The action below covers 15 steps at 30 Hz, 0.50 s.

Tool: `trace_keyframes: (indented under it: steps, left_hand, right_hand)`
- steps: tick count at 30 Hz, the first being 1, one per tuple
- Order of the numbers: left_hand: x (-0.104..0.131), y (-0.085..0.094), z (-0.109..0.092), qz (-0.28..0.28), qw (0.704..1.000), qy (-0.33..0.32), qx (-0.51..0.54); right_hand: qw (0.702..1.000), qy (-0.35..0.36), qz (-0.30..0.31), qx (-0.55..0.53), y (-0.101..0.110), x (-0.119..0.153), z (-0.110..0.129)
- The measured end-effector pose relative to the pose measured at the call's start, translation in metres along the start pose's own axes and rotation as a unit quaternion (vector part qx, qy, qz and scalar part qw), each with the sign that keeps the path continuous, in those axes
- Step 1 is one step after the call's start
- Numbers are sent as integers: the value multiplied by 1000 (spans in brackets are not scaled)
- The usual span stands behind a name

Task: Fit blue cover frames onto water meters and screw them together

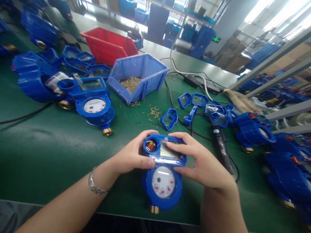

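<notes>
A blue water meter (163, 183) lies near the front edge of the green table, its white dial facing up and a brass fitting at its lower end. Over its upper part sits a blue cover (171, 160) with a clear window and a round opening. My left hand (136, 152) grips the cover's left side, thumb along the lower edge. On the right side, my right hand (199, 158) holds it between fingers and thumb, the index finger resting on the window. Both hands are closed around the cover.
A blue bin (150, 77) holds small brass screws; loose screws (154, 112) lie before it. Behind stands a red bin (109, 48). Further meters (94, 105) are at left and right. Several covers (169, 119), a black electric screwdriver (220, 145) and cables lie on the right.
</notes>
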<state>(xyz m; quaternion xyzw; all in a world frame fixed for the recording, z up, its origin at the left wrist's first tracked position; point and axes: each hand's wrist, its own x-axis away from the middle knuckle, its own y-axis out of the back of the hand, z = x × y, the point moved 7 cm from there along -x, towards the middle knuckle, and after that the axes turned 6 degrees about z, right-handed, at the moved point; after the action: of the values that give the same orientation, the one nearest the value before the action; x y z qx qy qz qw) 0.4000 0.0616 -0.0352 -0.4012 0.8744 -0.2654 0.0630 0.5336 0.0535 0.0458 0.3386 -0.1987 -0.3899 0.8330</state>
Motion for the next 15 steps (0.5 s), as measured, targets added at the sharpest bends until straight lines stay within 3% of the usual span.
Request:
trace_keyframes:
  steps: [4,8,10,12,15]
  left_hand:
    - [1,3,-2,-102,985,0,-142]
    - [1,-1,-3,-126,982,0,-142]
    - [1,-2,-4,-128,982,3,-136]
    - [1,-3,-5,-130,982,6,-138]
    - [2,-5,-6,-128,982,4,-139]
  right_hand:
    - [999,-4,-13,-31,-4,4,-8]
    - [981,7,-54,-185,-14,7,-25]
    - [934,-54,-142,-323,-18,8,-44]
    - [862,-160,-215,-430,-29,11,-62]
    - [787,-254,-187,-530,-53,8,-64]
